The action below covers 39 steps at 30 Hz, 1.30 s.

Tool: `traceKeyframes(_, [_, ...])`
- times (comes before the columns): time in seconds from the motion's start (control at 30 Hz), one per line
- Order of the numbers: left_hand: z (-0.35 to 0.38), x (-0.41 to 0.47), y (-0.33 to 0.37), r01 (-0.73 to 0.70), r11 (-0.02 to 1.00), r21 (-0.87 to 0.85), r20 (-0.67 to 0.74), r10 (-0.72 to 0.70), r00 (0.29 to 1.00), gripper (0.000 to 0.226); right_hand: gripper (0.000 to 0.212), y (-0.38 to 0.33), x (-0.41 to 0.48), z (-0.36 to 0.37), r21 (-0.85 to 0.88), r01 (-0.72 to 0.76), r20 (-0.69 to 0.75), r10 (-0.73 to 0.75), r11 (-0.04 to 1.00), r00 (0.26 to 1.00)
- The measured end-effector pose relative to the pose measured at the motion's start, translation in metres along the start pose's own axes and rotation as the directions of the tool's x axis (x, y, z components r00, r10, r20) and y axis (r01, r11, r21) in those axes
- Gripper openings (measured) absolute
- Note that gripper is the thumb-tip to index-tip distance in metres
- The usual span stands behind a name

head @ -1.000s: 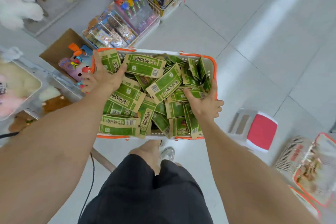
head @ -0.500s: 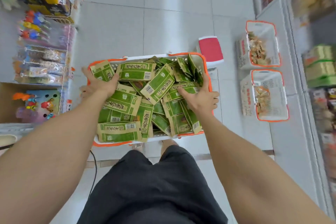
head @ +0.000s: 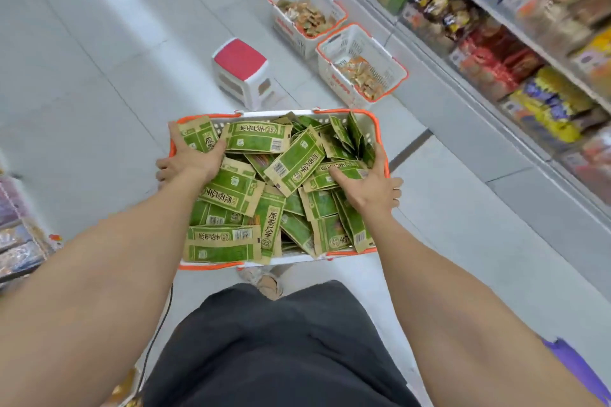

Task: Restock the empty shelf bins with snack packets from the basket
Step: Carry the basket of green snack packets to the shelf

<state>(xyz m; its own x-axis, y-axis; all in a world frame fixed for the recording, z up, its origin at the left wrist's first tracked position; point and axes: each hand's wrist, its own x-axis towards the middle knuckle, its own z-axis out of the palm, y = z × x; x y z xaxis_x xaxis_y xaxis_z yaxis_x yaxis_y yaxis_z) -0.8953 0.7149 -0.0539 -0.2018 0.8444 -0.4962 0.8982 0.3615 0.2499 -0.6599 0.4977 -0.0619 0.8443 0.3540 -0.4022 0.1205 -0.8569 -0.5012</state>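
A white basket with an orange rim (head: 276, 114) is carried in front of me, piled with several green and tan snack packets (head: 254, 137). My left hand (head: 193, 162) grips the basket's left rim, thumb lying over the packets. Gripping the right rim is my right hand (head: 370, 187), its thumb on a packet and its fingers curled under the outside edge. The shelves of snacks (head: 496, 53) run along the right side, blurred.
On the floor ahead stand a small stool with a red top (head: 241, 71) and two white baskets, the farther basket (head: 302, 10) and the nearer basket (head: 360, 64), each partly filled with brown snack packs. Another display rack (head: 16, 231) sits at the left edge.
The view has swung to the right with the basket held the same way. The snack shelves have come closer on the right, and the toy racks have slid off to the left.
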Motion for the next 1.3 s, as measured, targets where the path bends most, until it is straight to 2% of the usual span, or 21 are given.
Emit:
traceKeyframes(0.13, [0.046,-0.077,0.048,-0.145,0.987,0.063,0.039,0.143,0.989,0.116,0.117,0.086,-0.007,-0.066,0.123,-0.132,-0.1,0.145,0.984,0.984])
traceKeyframes(0.3, [0.117,-0.181,0.1,-0.314,0.941,0.127,0.114,0.3,0.947,0.117,0.116,0.197,-0.014,-0.15,0.196,-0.24,-0.19,0.277,0.951,0.942])
traceKeyframes(0.63, [0.267,-0.352,0.211,-0.608,0.767,0.204,0.297,0.544,0.785,0.122,0.115,0.383,-0.008,-0.271,0.303,-0.457,-0.301,0.539,0.836,0.787])
traceKeyframes(0.87, [0.364,-0.445,0.309,-0.714,0.662,0.229,0.42,0.594,0.686,0.125,0.119,0.472,0.038,-0.339,0.397,-0.568,-0.298,0.686,0.721,0.663])
traceKeyframes(1.0, [0.415,-0.497,0.369,-0.762,0.593,0.258,0.453,0.623,0.638,0.125,0.113,0.517,0.075,-0.379,0.472,-0.58,-0.301,0.739,0.664,0.602])
traceKeyframes(1.13, [0.46,-0.55,0.418,-0.798,0.526,0.294,0.465,0.65,0.601,0.126,0.107,0.56,0.109,-0.421,0.542,-0.564,-0.29,0.769,0.623,0.57])
traceKeyframes(1.3, [0.537,-0.627,0.483,-0.827,0.448,0.34,0.478,0.675,0.562,0.119,0.11,0.634,0.163,-0.478,0.544,-0.566,-0.28,0.77,0.619,0.573])
